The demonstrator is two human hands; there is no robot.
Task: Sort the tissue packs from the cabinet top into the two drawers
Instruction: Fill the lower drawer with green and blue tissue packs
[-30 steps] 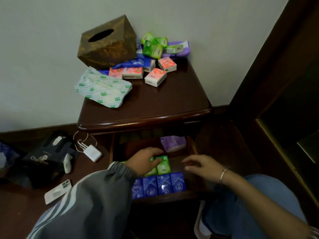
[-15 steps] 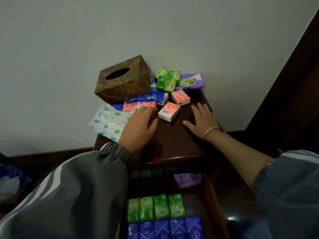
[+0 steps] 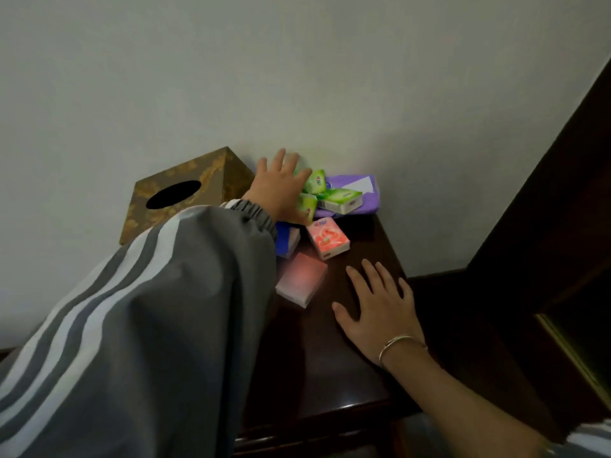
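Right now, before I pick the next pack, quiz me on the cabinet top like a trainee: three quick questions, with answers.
1. True or false: the right hand grips a tissue pack.
2. How many pink packs show in view?
3. Which packs does the left hand reach onto? A. pink B. green C. blue

Key:
1. False. It lies flat on the cabinet top.
2. Two.
3. B, the green packs by the wall.
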